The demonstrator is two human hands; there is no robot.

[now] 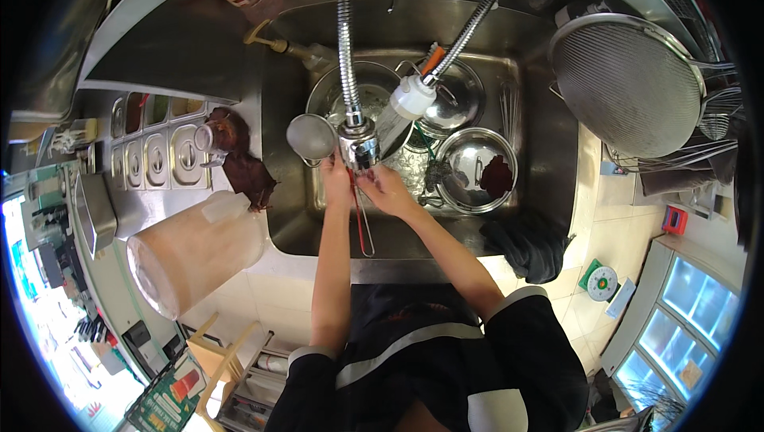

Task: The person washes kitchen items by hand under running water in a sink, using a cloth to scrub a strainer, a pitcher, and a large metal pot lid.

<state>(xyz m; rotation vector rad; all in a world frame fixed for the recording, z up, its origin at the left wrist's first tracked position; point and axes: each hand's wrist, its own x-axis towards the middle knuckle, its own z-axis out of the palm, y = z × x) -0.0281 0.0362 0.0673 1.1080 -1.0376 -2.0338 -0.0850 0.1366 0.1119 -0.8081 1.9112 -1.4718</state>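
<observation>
My left hand [336,178] is shut around the handle of a small round mesh strainer [311,138], just left of a chrome spray head [360,148]. A red and metal handle [361,223] points down from between my hands; which hand bears it I cannot tell. Partly behind the spray head is my right hand [385,189], its fingers bent, their hold unclear. A white spray nozzle [412,98] sends water into a metal bowl [322,89] in the sink. Metal lids [471,157], a scouring pad [439,175] and a whisk [509,111] lie to the right.
Left of the sink [292,235] stand a large cloudy plastic container [197,247] and lidded metal food pans [156,154]. A pump dispenser [280,45] leans at its back left. A large mesh sieve [627,86] is at the right, above a dark cloth [528,247] on the rim.
</observation>
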